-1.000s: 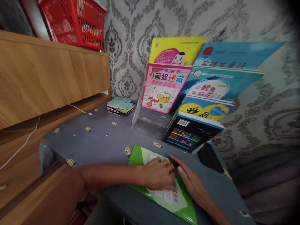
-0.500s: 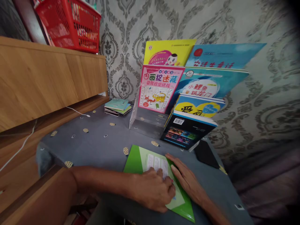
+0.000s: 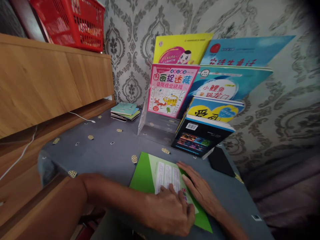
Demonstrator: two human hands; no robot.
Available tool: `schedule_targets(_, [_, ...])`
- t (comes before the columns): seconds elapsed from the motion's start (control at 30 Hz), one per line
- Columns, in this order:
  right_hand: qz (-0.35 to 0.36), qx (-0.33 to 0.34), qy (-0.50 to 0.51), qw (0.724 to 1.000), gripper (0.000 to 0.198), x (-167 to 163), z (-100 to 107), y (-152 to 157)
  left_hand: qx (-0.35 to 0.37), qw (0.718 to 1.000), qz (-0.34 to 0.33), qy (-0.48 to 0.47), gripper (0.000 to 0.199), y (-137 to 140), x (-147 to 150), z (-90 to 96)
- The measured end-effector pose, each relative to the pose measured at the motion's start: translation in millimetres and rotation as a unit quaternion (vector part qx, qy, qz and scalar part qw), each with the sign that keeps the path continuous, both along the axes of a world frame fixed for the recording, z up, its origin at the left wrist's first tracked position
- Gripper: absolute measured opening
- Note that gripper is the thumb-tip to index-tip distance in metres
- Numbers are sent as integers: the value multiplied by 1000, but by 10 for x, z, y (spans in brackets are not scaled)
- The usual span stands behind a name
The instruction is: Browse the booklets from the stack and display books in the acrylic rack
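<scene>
A green book [image 3: 143,170] with a pale inset panel of printed text lies at a slant on the cloth-covered table. My left hand [image 3: 170,210] reaches across its lower part, knuckles up, with bent fingers resting on the cover and apart from one another. Part of the book is hidden beneath that hand and forearm. Along the book's right edge lies my right hand [image 3: 200,191], flat and with fingers stretched out, touching the green border.
A clear book rack [image 3: 160,131] holds several upright books, a black one [image 3: 200,136] in front. A dark flat phone-like object [image 3: 221,161] lies at right. Small booklets [image 3: 125,110] are stacked at the back left. A red basket [image 3: 72,26] stands on a wooden cabinet [image 3: 57,83].
My left hand has slid down and right over the cover, uncovering more printed text. The right hand stays at the edge. The view has shifted slightly.
</scene>
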State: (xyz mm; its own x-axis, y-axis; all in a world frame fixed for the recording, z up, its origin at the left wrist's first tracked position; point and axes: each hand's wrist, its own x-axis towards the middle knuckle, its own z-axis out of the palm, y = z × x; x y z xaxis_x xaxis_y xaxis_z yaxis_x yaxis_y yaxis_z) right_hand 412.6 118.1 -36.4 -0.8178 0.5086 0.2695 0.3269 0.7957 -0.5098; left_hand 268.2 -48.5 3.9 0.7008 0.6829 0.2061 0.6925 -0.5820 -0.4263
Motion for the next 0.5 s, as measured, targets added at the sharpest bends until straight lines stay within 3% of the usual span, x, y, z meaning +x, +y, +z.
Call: schedule_targets(0.5, [11, 8, -19, 1000, 51, 14, -37, 5, 15, 998, 62, 18, 43, -85, 62, -76])
